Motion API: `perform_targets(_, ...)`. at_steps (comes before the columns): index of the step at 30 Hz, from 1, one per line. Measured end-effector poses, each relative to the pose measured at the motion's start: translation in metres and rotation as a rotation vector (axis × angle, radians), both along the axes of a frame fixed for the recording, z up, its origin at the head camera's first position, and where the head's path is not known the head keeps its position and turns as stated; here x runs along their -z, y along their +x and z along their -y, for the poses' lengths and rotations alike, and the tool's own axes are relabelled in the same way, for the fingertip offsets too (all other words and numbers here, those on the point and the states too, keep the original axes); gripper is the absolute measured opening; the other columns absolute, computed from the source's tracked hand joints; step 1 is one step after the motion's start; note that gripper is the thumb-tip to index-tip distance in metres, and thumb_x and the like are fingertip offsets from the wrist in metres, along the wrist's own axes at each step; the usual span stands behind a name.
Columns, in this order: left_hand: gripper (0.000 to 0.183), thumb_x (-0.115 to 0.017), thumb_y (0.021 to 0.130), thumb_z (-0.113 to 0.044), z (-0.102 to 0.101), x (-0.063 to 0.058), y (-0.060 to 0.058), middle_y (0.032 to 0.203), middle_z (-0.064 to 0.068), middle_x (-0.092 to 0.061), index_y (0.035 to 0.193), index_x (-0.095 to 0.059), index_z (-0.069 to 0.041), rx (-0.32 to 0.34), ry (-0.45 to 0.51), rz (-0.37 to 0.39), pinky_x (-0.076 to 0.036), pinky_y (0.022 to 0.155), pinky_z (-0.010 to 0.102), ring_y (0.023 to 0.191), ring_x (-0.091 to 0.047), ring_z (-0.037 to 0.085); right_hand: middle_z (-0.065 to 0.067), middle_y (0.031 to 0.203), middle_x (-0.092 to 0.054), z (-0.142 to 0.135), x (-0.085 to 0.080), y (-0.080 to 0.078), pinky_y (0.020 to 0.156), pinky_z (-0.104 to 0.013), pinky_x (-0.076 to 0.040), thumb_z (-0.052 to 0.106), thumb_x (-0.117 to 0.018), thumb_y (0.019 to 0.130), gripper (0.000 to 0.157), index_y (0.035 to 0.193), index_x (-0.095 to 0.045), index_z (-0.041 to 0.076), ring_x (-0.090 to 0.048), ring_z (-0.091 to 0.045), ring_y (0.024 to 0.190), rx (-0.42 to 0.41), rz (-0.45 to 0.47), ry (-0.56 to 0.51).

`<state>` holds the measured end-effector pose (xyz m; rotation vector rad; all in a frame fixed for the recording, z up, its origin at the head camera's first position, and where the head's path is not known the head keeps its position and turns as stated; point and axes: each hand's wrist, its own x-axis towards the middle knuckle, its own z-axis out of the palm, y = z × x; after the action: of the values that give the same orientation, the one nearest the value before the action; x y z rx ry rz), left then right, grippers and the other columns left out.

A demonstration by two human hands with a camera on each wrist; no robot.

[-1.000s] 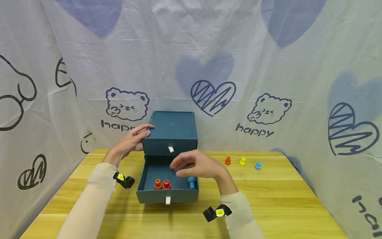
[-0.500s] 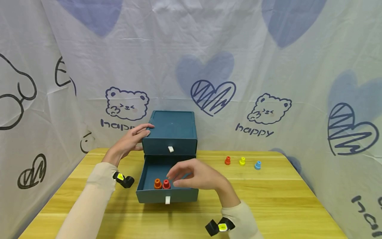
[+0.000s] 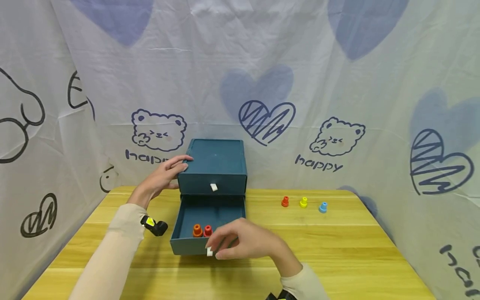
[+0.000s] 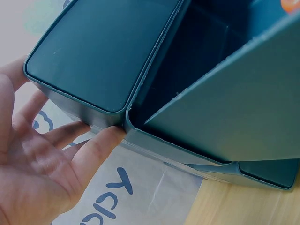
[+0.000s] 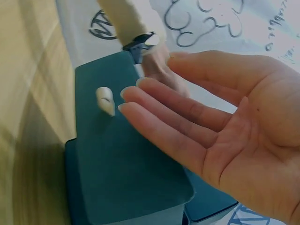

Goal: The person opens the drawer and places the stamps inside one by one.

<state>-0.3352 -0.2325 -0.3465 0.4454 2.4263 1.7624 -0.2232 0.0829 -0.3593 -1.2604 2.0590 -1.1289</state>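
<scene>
While the lower drawer [image 3: 189,247] stands pulled out: it juts toward six o'clock from the blue-green chest [image 3: 214,156], beneath the closed upper drawer [image 3: 198,183]
Left grip [image 3: 161,178]: at nine o'clock on the chest, fingers spread rather than curled, fingertips resting against its edge
Right grip [image 3: 243,241]: at four o'clock of the lower drawer, loose and holding nothing; fingertips just beside the white tab [image 3: 209,252], whether touching I cannot tell
White tab: at six o'clock on the drawer front; probably soft and bendable, the best spot for a thumb-and-finger pinch
Drawer handling: thin smooth walls suggest stiff, light plastic, slippery on the flat front, hardly fragile; the chest also looks light enough to skid unless steadied
Cones inside: an orange cone [image 3: 197,231] and a red cone [image 3: 208,231], upright side by side at seven o'clock, likely to topple if the drawer is jerked
Cones outside: a second red cone [image 3: 285,201], a yellow cone [image 3: 303,202] and a light-blue cone [image 3: 323,207] on the wooden surface [image 3: 318,254] toward three o'clock
Hidden: the drawer's five o'clock corner, behind the right grip
</scene>
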Motion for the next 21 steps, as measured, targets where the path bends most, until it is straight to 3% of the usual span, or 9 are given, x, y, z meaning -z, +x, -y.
perform_targets(7,0.056,-0.049,0.108,-0.044,-0.001,-0.001,0.000,0.171,0.018,-0.019,0.155,-0.040,-0.015,0.001,-0.002,0.001,-0.038,0.113,0.071,0.153,-0.027,0.050,-0.005,0.109,-0.079,0.001,0.011,0.011,0.084,-0.015,-0.058,0.007,-0.073,0.095,0.025,0.119,-0.075,0.010,-0.069,0.007,0.089,0.050,-0.076,0.109)
perform_targets(15,0.057,-0.050,0.108,-0.045,0.000,-0.003,0.001,0.171,0.017,-0.020,0.156,-0.041,-0.016,-0.005,-0.003,0.004,-0.038,0.113,0.071,0.153,-0.028,0.049,0.006,0.098,-0.079,0.013,0.022,0.022,0.076,-0.010,-0.055,0.009,-0.077,0.092,0.024,0.114,-0.077,0.018,-0.066,0.007,0.079,0.180,-0.267,0.265)
perform_targets(21,0.058,-0.051,0.108,-0.044,-0.001,-0.003,0.001,0.172,0.017,-0.017,0.157,-0.040,-0.016,-0.001,0.007,0.018,-0.038,0.114,0.070,0.154,-0.027,0.049,0.003,0.096,-0.081,0.022,0.029,0.028,0.074,-0.010,-0.055,0.008,-0.076,0.092,0.017,0.107,-0.078,0.016,-0.068,0.006,0.078,0.299,-0.315,0.190)
